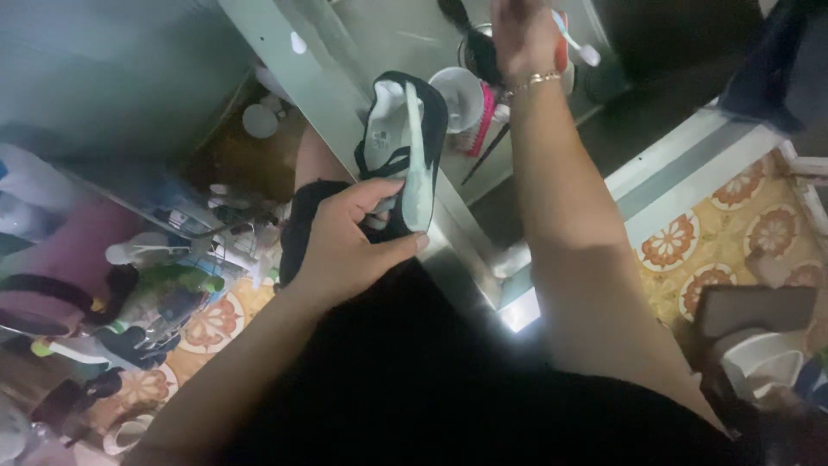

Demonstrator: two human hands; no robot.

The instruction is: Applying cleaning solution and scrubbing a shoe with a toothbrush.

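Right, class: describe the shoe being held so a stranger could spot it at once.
Start at the grey metal counter running up the middle. Just over its edge, the left hand grips a black slip-on shoe, the only footwear there, its pale insole facing up.

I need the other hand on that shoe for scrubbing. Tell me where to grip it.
Grip the shoe at its free toe end, coming from above. The left hand already pinches the heel end, and the sole faces up, so the narrow far rim is the open part.
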